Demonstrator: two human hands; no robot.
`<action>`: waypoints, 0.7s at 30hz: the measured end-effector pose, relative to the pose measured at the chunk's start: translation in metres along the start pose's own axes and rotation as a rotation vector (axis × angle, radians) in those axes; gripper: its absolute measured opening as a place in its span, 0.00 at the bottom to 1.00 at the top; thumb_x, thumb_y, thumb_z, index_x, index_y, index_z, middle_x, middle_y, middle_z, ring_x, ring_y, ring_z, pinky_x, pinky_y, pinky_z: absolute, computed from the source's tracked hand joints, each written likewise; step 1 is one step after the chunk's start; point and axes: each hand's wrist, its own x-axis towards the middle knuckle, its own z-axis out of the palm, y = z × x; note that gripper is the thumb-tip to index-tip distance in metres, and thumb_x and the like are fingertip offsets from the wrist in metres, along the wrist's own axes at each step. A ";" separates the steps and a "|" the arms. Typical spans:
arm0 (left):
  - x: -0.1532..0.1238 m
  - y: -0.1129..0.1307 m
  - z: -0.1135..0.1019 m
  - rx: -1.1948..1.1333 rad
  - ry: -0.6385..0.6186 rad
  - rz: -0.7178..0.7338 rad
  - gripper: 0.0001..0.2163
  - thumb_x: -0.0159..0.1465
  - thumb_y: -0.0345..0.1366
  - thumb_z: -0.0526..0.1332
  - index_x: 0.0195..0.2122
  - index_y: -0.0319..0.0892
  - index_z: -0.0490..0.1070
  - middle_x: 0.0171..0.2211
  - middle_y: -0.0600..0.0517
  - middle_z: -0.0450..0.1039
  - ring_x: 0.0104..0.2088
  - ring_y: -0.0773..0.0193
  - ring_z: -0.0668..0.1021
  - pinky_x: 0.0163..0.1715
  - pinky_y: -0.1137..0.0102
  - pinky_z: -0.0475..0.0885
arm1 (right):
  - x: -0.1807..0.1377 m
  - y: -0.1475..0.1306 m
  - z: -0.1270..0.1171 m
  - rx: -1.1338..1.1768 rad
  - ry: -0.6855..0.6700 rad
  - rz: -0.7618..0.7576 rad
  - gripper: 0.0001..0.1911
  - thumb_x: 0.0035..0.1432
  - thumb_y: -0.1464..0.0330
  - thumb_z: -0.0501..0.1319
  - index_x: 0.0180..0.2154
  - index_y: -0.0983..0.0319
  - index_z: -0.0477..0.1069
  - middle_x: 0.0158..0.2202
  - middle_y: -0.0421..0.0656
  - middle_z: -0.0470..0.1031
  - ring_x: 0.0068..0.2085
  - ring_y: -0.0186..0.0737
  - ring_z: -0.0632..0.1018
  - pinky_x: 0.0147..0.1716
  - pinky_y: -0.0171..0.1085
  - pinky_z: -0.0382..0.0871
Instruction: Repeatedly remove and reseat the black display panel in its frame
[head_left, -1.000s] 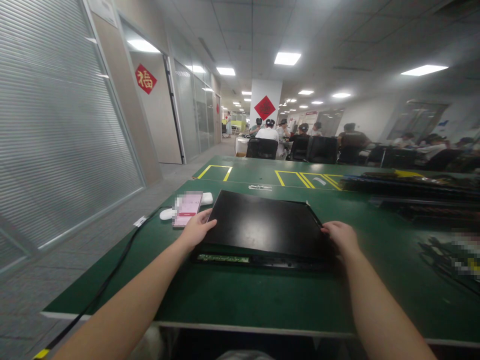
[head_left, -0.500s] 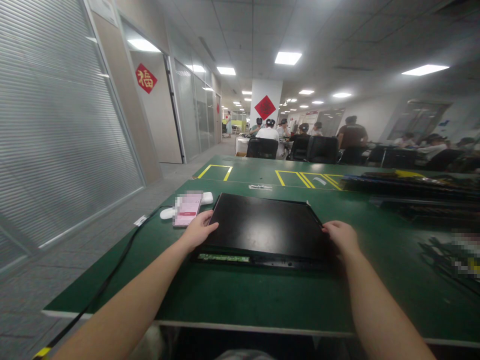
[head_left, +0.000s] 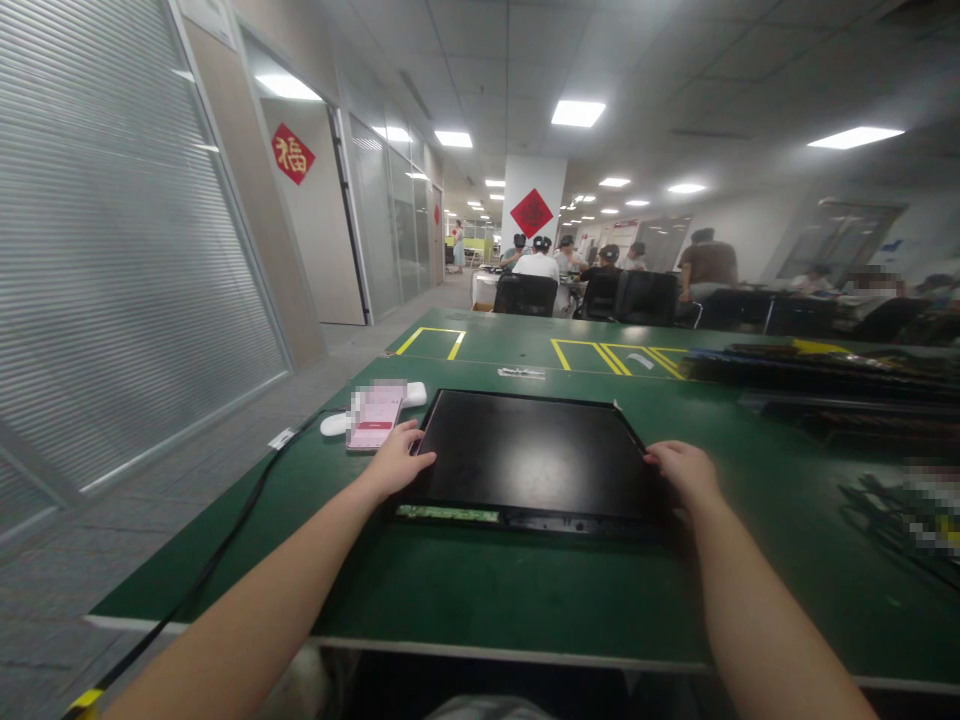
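A flat black display panel [head_left: 536,450] lies in front of me on the green table, set within a thin black frame [head_left: 592,524]. Along the near edge a narrow green circuit board strip [head_left: 448,514] shows. My left hand [head_left: 397,459] grips the left edge, its thumb on top and its fingers at the side. At the right edge, my right hand [head_left: 684,469] pinches the rim between thumb and fingers. The undersides of panel and frame are hidden.
Left of the panel lie a phone [head_left: 375,418] and a white mouse-like object [head_left: 333,425]. A black cable [head_left: 259,490] crosses the table's left edge. Stacked dark panels [head_left: 825,370] and a blurred cable bundle [head_left: 885,520] are at right. People sit beyond the table.
The panel has shifted slightly towards me and to the right within its frame; more of the frame's far and left edges now shows. Both hands stay at the sides.
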 end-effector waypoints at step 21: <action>-0.002 0.004 0.003 0.111 -0.043 -0.005 0.23 0.54 0.38 0.62 0.51 0.36 0.73 0.64 0.35 0.61 0.66 0.41 0.64 0.66 0.54 0.56 | 0.002 0.003 0.002 0.062 -0.014 0.005 0.13 0.47 0.63 0.59 0.33 0.60 0.79 0.34 0.46 0.83 0.33 0.44 0.79 0.29 0.38 0.68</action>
